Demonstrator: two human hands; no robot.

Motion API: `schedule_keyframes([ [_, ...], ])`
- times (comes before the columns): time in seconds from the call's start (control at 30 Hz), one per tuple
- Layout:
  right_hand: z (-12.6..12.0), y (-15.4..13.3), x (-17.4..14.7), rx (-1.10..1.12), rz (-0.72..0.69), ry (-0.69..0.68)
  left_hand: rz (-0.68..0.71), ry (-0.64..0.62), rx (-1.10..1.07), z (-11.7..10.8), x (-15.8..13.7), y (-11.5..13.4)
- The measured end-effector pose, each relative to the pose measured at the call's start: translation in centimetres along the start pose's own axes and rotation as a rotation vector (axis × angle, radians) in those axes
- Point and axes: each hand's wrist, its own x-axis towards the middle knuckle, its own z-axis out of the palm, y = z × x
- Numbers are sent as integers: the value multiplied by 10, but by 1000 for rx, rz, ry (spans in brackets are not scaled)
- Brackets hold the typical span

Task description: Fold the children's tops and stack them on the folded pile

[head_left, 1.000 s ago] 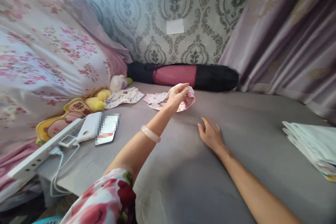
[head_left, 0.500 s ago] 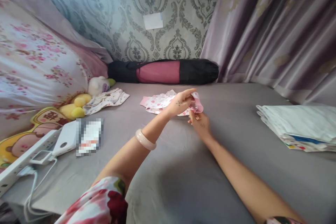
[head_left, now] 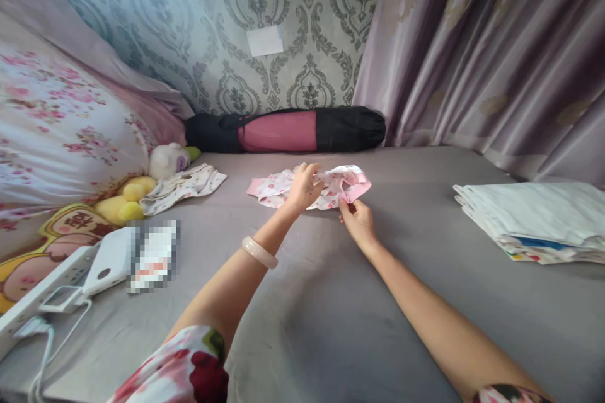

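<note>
A small white baby garment [head_left: 276, 186] with pink-red prints lies on the grey sheet ahead of me, with a pink cuff at its left end. At its right end a pink band [head_left: 358, 191] stands apart as a loop, showing the opening. My right hand [head_left: 360, 223] pinches the near edge of this band between thumb and fingers. Over the middle of the garment is my left hand [head_left: 305, 189], its fingers loosely bent and apart. Its fingertips are partly hidden, and whether they touch the cloth is unclear. A pale bangle [head_left: 259, 253] circles the left wrist.
Folded white cloths [head_left: 534, 214] lie at right. Another small printed garment [head_left: 184, 189] rests at left beside plush toys [head_left: 118, 208]. Nearer are a white power bank [head_left: 111, 261], a power strip [head_left: 51, 286] and cables. A black-and-pink rolled bag [head_left: 278, 132] lies along the wall.
My left hand has moved left from the pink band to the garment's middle. The band's loop has opened out, while my right hand keeps its pinch there. The view has shifted slightly.
</note>
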Motion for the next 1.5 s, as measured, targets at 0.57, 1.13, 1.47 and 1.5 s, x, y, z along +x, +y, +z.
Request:
schedule_keyframes([
  [0.57, -7, -13, 10, 626, 349, -18, 92, 110, 50, -6, 9, 33],
  [1.13, -113, -128, 34, 391, -33, -212, 117, 197, -255, -138, -20, 82],
  [1.47, -146, -133, 32, 5, -45, -603, -190, -46, -488, -132, -32, 56],
  [1.5, -146, -127, 33, -13, -63, -624, -190, -62, -476, -126, -32, 50],
])
